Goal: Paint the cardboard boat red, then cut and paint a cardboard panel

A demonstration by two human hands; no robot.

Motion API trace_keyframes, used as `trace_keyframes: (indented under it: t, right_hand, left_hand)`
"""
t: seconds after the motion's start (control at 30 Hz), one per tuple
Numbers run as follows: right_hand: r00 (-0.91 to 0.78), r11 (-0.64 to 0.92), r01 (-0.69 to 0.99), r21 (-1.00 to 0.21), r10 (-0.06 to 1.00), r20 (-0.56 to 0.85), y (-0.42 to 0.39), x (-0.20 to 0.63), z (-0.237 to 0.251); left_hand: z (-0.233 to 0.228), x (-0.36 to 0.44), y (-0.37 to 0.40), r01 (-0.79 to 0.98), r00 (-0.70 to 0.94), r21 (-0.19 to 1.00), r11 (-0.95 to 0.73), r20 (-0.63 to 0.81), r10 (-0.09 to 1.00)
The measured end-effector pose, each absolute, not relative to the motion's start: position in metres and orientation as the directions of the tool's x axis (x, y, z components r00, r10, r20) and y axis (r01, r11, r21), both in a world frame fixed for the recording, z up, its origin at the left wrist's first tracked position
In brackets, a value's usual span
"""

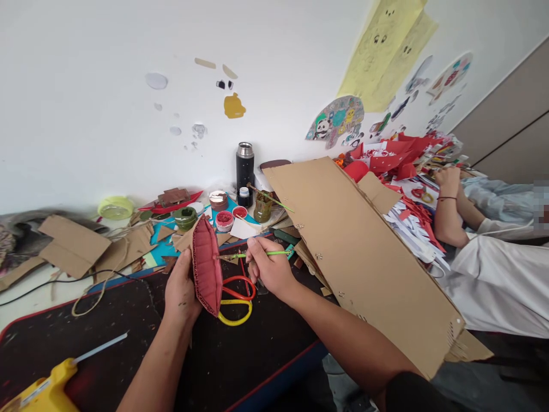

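Note:
My left hand [183, 286] grips a red-painted cardboard piece [206, 266] by its left side, holding it upright above the dark table mat. In my right hand [270, 269] is a green-handled paintbrush [278, 252], pinched between the fingers. The brush's bristle end is at the right face of the painted piece. Just below, red-and-yellow-handled scissors [235, 322] lie on the mat, their blades hidden behind the cardboard piece. Past my hands stand open pots of red paint [224, 220], a dark green paint jar [185, 217] and a jar of murky liquid [262, 207].
A large cardboard sheet [360, 252] slants along my right side. A yellow glue gun [47, 389] lies at the lower left. Cardboard scraps [75, 243] and a black thermos [245, 166] are by the wall. Another person's arm [450, 212] rests at the right among paper scraps.

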State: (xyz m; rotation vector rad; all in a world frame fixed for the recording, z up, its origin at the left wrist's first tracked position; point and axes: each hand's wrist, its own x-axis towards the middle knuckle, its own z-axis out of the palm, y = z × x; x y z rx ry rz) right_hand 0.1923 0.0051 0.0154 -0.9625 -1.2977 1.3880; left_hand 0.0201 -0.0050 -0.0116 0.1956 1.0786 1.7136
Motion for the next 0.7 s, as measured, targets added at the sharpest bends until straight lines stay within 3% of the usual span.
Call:
trace_keyframes:
  t: [0.17,0.33,0.7]
  right_hand:
    - [-0.244,0.015,-0.123,-0.992,0.969,0.045,0.005,0.192,0.014]
    - [-0.179,0.014,-0.135,-0.991,0.983,0.038,0.023,0.198,0.020]
    - [-0.134,0.197,0.077,-0.977,0.973,0.186,0.103,0.184,0.011]
  left_hand:
    - [-0.011,0.016,-0.004,-0.675,-0.457,0.737,-0.038,-0.377,0.805]
    - [-0.013,0.003,-0.001,-0.677,-0.573,0.726,-0.121,-0.416,0.706]
    - [-0.007,0.003,-0.001,-0.724,-0.544,0.686,-0.073,-0.503,0.672]
